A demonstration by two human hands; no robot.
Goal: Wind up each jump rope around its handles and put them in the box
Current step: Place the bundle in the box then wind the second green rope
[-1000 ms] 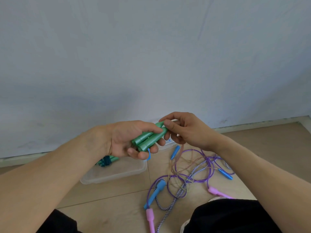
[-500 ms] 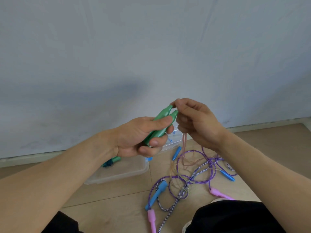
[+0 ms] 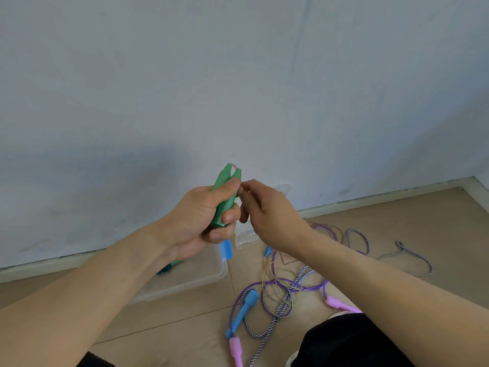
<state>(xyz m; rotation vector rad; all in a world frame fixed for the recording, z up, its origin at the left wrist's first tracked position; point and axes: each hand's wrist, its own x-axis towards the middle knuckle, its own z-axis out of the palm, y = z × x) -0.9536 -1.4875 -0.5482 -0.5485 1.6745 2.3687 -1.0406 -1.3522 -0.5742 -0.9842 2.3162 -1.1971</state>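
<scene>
With the left hand [image 3: 203,221] gripping the paired green handles [image 3: 226,194] upright above the clear box [image 3: 185,282], the right hand [image 3: 267,210], seemingly pinching the thin cord beside them, should lay each turn snug and taut.

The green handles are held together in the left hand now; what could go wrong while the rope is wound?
1. The thin cord hangs into the tangle of purple rope and could snag.
2. The left hand grips the green handles low; winding by the right hand may splay their tips.
</scene>
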